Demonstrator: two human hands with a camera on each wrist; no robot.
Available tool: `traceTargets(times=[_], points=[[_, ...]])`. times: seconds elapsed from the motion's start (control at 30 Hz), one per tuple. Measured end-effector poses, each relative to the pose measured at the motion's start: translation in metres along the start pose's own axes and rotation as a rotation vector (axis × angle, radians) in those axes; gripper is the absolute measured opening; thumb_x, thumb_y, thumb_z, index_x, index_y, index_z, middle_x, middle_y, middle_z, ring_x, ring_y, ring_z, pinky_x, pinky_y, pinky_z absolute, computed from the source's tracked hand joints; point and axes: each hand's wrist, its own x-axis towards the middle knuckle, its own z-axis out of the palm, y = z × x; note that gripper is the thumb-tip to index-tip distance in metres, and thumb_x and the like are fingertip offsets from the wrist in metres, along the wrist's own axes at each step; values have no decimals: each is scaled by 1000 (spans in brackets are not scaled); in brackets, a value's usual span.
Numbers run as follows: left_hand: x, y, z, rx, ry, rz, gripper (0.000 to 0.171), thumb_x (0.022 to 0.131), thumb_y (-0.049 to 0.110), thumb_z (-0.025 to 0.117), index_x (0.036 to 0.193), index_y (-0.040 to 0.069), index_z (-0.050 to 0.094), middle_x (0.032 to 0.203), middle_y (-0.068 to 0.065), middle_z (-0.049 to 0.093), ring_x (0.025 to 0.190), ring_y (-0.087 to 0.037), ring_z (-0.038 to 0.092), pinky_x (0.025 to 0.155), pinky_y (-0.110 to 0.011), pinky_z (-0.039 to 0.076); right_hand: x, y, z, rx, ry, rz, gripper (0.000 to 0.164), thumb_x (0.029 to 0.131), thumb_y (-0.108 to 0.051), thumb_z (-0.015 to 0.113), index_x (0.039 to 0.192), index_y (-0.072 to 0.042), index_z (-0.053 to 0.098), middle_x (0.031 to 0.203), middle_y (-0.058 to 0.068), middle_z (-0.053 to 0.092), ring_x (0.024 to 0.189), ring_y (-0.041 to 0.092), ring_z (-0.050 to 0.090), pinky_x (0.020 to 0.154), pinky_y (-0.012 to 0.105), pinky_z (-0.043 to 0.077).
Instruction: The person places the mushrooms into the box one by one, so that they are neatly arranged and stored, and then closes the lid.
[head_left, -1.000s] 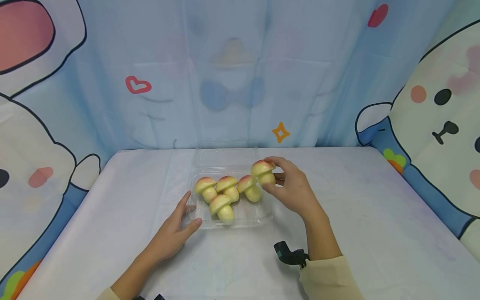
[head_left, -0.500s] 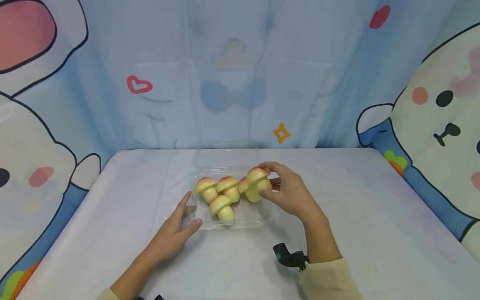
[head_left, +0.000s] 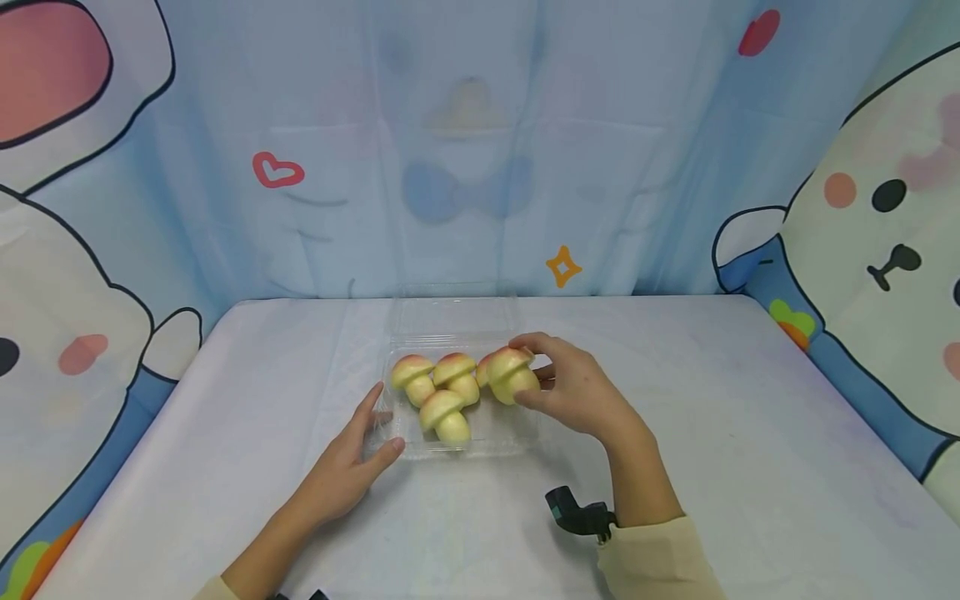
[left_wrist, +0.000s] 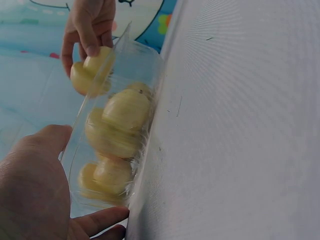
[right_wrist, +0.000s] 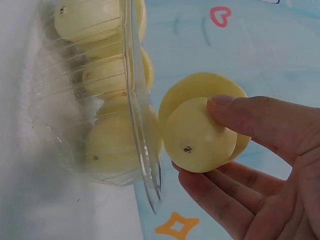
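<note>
My right hand [head_left: 581,387] pinches a mushroom-shaped piece [head_left: 513,377], pale yellow with a reddish cap top. In the right wrist view that held mushroom [right_wrist: 200,142] is beside the rim of a clear plastic box [right_wrist: 145,165], thumb on one side and fingers on the other. Several like mushrooms lie in the box, one of them [head_left: 445,415] in front; the held one partly covers another. My left hand [head_left: 341,471] rests at the box's left side, fingers extended. In the left wrist view its thumb [left_wrist: 52,137] is right at the rim.
The box's clear lid [head_left: 453,315] stands open toward the back. A white cloth [head_left: 720,433] covers the table. Behind it hangs a blue printed curtain [head_left: 330,100] with cartoon figures. A black wrist camera [head_left: 581,510] sits under my right wrist.
My right hand has brought the held mushroom left and down, from above the box's right back side to in front of the rightmost mushroom. The left hand has stayed put.
</note>
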Motion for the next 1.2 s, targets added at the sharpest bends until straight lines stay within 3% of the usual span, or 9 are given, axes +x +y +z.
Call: traceTargets(times=[0.27, 0.67, 0.93, 1.2], points=[[0, -1, 0, -7, -2, -5, 84, 103, 45, 60, 168, 26, 10, 154, -11, 53, 152, -40, 36, 121, -69, 23, -2, 0, 1, -16, -48, 27, 59, 87, -11, 80, 141, -18, 58, 141, 10, 60, 114, 32, 71, 85, 41, 61], [-1, -2, 1, -3, 2, -3, 83, 104, 45, 60, 168, 28, 10, 154, -11, 53, 152, -40, 36, 120, -69, 23, -2, -1, -1, -66, -96, -14, 56, 86, -10, 80, 138, -15, 60, 138, 13, 62, 108, 30, 71, 83, 39, 60], [0, -3, 1, -10, 7, 0, 83, 103, 44, 61, 168, 28, 11, 154, -11, 53, 152, -40, 37, 120, -69, 23, -1, -6, 5, -32, -124, -12, 56, 84, -6, 80, 137, -12, 60, 135, 13, 59, 99, 23, 71, 82, 35, 59], [0, -2, 1, -3, 8, 2, 83, 103, 46, 60, 168, 27, 11, 154, -11, 54, 151, -40, 37, 120, -69, 24, 0, -11, 15, -86, -145, -45, 53, 82, -3, 80, 131, -11, 62, 131, 13, 61, 97, 24, 69, 86, 38, 57]])
